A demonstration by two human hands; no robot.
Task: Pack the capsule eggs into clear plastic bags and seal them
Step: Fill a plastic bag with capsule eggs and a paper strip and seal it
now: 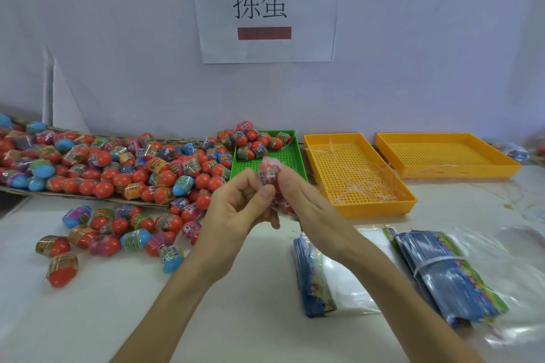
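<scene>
Clear plastic bag (272, 183) of red capsule eggs (contents blurred), pinched between left hand (236, 209) and right hand (306, 200), mid-scene above white table (250, 289), just near of green tray (292, 156).

One view only, from a camera worn on the head, looking forward and down over the white surface (88, 318). It faces a pale wall (427, 53) with a paper sign (265, 9) near the top middle. The wide lens bends the edges, so the far rim of the surface curves. Both forearms enter from the bottom edge and the hands meet close to the centre, near the lens. The egg pile (103, 162) runs off the left edge, the green tray (292, 156) sits mid-frame, and two yellow trays (368, 209) reach toward the right. No second view shares this scene
</scene>
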